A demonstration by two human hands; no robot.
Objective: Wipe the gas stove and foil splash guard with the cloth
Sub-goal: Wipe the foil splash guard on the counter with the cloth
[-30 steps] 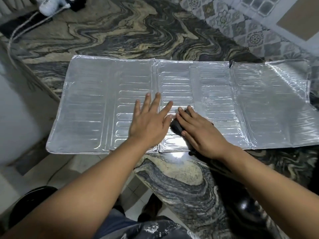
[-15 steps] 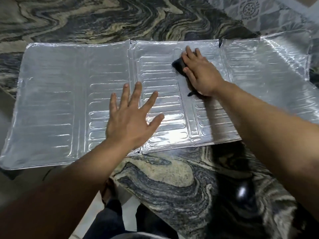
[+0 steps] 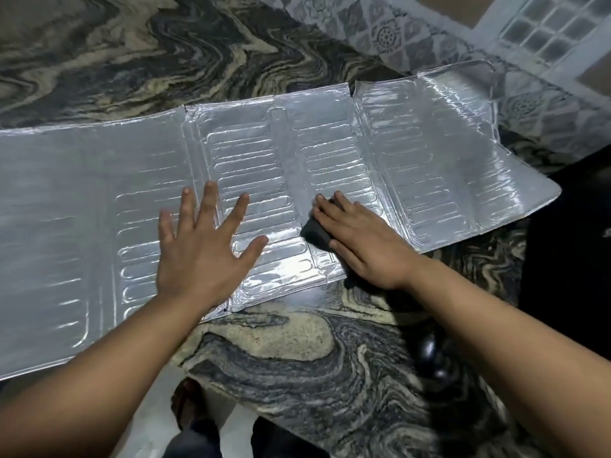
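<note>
The silver foil splash guard point(image 3: 423, 166) lies unfolded and flat across the marbled countertop point(image 3: 297, 352), its left part hanging past the counter's edge. My left hand point(image 3: 201, 256) presses flat on it near the left fold, fingers spread, holding nothing. My right hand point(image 3: 363, 242) presses a dark cloth point(image 3: 315, 232) onto the middle panel near its front edge; only the cloth's left end shows from under the palm. No gas stove is in view.
A patterned tiled wall point(image 3: 396, 34) rises behind the counter at the upper right. A dark gap point(image 3: 568, 276) lies right of the guard. Below the counter's edge I see pale floor point(image 3: 152, 411) and a foot point(image 3: 186, 404).
My right hand has pulled the cloth back from the middle panel's far edge toward its front edge. My left hand stays flat on the foil. My view has shifted.
</note>
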